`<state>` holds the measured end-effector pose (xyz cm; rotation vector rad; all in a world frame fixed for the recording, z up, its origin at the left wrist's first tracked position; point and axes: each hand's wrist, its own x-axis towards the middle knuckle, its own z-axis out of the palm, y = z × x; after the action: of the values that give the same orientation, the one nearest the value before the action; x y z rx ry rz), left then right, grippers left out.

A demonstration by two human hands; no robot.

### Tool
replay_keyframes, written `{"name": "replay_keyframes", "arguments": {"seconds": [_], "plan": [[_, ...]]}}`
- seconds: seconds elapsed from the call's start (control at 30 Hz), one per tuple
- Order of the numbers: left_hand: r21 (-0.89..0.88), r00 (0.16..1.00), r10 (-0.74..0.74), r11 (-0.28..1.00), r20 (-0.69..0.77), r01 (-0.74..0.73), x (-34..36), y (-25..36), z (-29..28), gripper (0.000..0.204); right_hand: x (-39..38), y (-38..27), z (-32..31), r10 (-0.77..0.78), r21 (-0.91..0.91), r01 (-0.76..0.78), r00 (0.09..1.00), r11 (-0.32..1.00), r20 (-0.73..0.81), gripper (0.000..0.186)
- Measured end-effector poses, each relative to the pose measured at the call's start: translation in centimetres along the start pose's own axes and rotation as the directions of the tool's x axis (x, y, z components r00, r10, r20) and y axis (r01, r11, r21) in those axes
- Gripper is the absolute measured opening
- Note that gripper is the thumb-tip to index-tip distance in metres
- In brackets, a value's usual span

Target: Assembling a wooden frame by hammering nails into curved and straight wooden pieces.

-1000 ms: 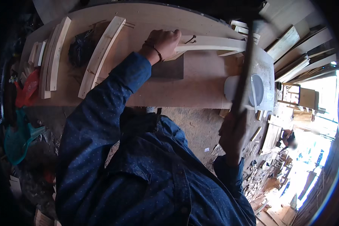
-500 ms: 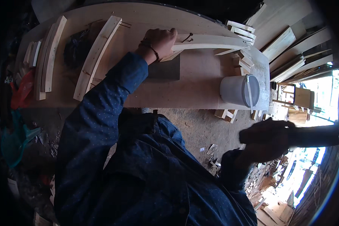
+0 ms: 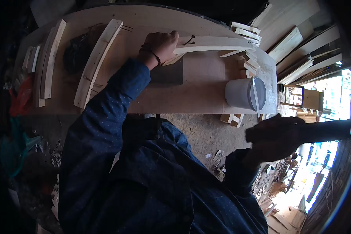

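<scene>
Unmoved right hand grips hammer handle, axis horiz., pointing right.

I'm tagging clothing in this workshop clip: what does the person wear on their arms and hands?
Both arms are covered by long sleeves of a dark blue shirt with a fine pattern of small pale dots. The left hand is bare, with a dark beaded bracelet at the wrist, just past the cuff. The right hand lies in shadow; no glove or wristband can be made out on it.

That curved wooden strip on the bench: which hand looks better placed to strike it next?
Right, probably. The right hand grips a dark handle off the bench, while the left hand presses the curved strip down.
</scene>
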<state>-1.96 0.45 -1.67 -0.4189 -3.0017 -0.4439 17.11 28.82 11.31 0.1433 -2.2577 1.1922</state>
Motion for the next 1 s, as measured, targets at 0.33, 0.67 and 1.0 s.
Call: {"name": "replay_keyframes", "arguments": {"seconds": [0.33, 0.67, 1.0], "plan": [[-0.014, 0.998, -0.056, 0.998, -0.032, 0.055, -0.1, -0.2, 0.0, 0.046, -2.5, 3.6, 0.9, 0.110, -0.562, 0.084, 0.947, 0.823, 0.303, 0.026], [-0.006, 0.996, -0.083, 0.997, -0.032, 0.083, 0.4, -1.7, -0.3, 0.056, -4.5, 2.9, 8.0, 0.321, -0.362, -0.115, 0.746, 0.925, 0.583, 0.020], [-0.009, 0.999, -0.031, 0.999, -0.010, 0.031, 0.7, -1.5, 0.2, 0.052, 1.6, -1.2, 1.5, 0.072, -0.007, -0.074, 0.981, 0.997, -0.182, 0.039]]}}
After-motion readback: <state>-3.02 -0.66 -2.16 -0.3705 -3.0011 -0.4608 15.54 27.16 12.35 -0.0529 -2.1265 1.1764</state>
